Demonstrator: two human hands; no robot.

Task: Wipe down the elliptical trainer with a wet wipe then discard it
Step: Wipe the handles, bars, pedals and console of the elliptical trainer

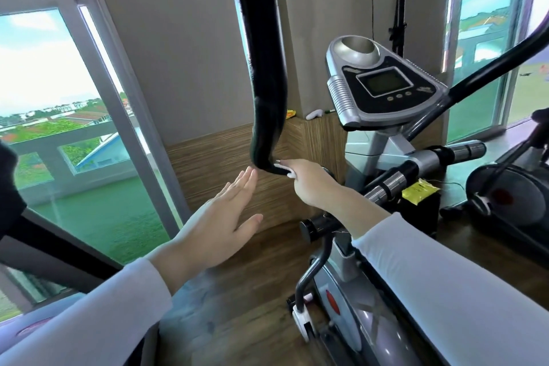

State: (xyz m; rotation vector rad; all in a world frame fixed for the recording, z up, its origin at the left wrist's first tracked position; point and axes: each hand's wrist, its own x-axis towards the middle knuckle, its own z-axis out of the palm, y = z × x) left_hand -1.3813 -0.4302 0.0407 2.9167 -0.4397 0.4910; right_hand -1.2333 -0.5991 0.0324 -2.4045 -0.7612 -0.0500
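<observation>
Daylit windows [53, 92] flank a grey wall [184, 47] above wooden flooring [243, 306].

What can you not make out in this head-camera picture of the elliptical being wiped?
Wet wipe: head view, mostly hidden by the right hand; only a white edge shows.
Handlebar: head view, top cut off by the upper edge.
Console screen: head view, readout too small to read.

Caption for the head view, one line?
Right hand holds a wet wipe on the lower end of the black handlebar; left hand open beside it.
</observation>
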